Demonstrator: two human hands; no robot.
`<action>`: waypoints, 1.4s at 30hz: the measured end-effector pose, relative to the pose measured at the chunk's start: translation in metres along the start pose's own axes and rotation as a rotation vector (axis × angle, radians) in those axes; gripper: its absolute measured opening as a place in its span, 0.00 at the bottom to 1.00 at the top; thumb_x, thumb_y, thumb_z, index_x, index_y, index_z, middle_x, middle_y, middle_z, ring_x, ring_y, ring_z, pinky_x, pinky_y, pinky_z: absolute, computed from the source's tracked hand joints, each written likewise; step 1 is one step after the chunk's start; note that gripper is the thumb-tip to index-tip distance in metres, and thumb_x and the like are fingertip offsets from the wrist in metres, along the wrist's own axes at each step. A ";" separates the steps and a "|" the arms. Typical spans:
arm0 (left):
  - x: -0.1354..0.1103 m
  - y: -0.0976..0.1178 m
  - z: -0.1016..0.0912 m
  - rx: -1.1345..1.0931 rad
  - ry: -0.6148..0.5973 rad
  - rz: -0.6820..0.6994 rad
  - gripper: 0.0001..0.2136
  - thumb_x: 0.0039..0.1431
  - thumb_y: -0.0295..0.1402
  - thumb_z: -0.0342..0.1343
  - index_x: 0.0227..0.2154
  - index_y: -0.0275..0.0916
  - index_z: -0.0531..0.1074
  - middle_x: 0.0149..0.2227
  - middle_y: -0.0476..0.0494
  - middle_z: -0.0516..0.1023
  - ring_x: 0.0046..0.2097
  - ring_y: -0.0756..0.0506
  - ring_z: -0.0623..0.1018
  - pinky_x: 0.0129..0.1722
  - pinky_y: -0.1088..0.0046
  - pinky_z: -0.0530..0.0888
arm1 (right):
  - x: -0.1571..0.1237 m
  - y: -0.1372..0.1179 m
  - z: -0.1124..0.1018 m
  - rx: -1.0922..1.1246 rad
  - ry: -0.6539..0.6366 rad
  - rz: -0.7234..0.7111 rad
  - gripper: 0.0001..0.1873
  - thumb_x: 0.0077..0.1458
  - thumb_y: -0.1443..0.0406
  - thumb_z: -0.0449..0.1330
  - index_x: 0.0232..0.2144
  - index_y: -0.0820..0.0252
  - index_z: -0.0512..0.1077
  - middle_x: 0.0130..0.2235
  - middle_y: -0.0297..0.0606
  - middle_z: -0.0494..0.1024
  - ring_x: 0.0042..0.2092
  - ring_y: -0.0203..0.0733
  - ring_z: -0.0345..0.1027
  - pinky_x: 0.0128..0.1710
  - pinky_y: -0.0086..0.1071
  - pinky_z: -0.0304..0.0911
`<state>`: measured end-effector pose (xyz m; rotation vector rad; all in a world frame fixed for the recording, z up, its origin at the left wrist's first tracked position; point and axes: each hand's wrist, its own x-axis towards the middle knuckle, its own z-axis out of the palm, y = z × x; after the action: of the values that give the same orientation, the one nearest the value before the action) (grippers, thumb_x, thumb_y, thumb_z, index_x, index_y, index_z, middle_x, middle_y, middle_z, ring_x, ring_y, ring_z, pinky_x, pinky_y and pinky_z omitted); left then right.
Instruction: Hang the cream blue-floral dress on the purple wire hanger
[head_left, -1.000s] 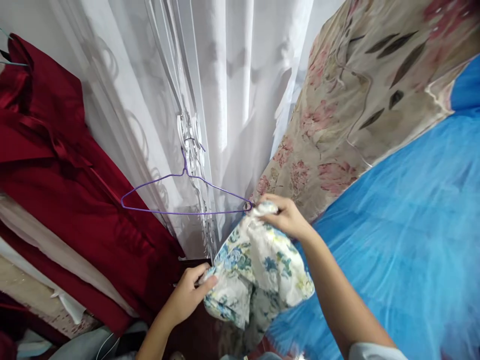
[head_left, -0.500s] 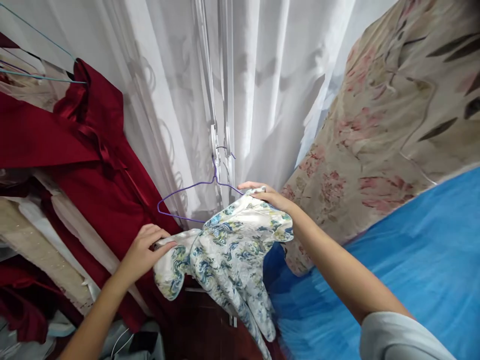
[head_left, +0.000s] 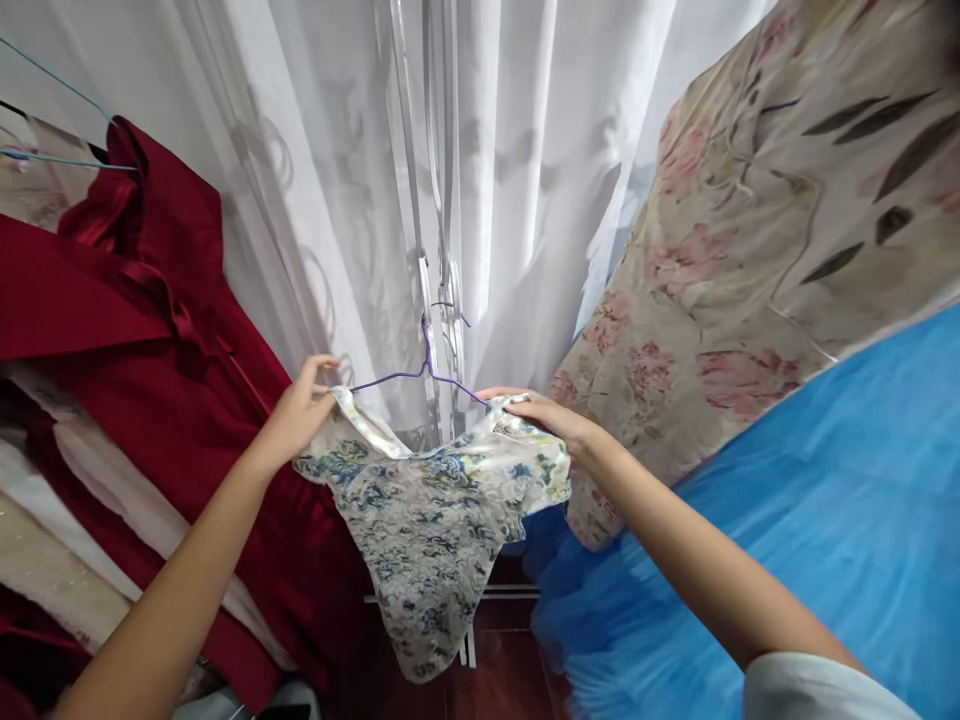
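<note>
Holding blue-and-white floral top [head_left: 435, 530] between 6 and 7 o'clock, neckline up. Pinching one shoulder with left hand [head_left: 300, 415] between 8 and 9, thumb and fingers on the cloth; gripping other shoulder with right hand [head_left: 544, 415] at 4, beside purple wire hanger [head_left: 427, 366], hooked at white strips [head_left: 426, 285] toward 11. Can't tell seating of hanger tips, covered by cloth and hands. Flanked by red dress [head_left: 172, 420] at 9, beige floral dress [head_left: 712, 300] at 2, blue tulle skirt [head_left: 787, 510] at 4; backed by white curtain [head_left: 510, 150] at 12.
</note>
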<state>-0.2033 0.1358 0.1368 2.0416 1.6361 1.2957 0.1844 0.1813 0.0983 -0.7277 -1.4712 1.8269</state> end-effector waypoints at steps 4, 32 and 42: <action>-0.004 -0.001 0.015 0.047 0.018 -0.135 0.11 0.58 0.36 0.51 0.43 0.41 0.68 0.39 0.46 0.77 0.39 0.45 0.77 0.39 0.71 0.70 | -0.032 0.024 -0.007 -0.107 0.107 -0.114 0.16 0.55 0.54 0.64 0.41 0.57 0.76 0.35 0.36 0.78 0.37 0.41 0.71 0.38 0.30 0.65; -0.075 0.087 0.200 -0.812 -0.172 -0.106 0.04 0.36 0.28 0.48 0.18 0.39 0.56 0.25 0.47 0.65 0.28 0.49 0.67 0.28 0.74 0.66 | -0.079 0.101 0.023 -0.748 0.141 -0.397 0.26 0.63 0.52 0.54 0.59 0.57 0.64 0.58 0.47 0.69 0.60 0.53 0.60 0.61 0.46 0.55; -0.083 0.133 0.210 -1.270 -0.256 -0.159 0.28 0.35 0.25 0.62 0.45 0.44 0.66 0.47 0.44 0.72 0.40 0.48 0.76 0.36 0.73 0.72 | -0.164 0.091 -0.024 -0.061 0.329 -0.151 0.20 0.56 0.52 0.63 0.22 0.60 0.69 0.19 0.31 0.68 0.20 0.34 0.55 0.21 0.29 0.48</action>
<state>0.0426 0.0873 0.0590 1.1561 0.5105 1.3661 0.2902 0.0547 0.0062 -0.8759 -1.3292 1.4748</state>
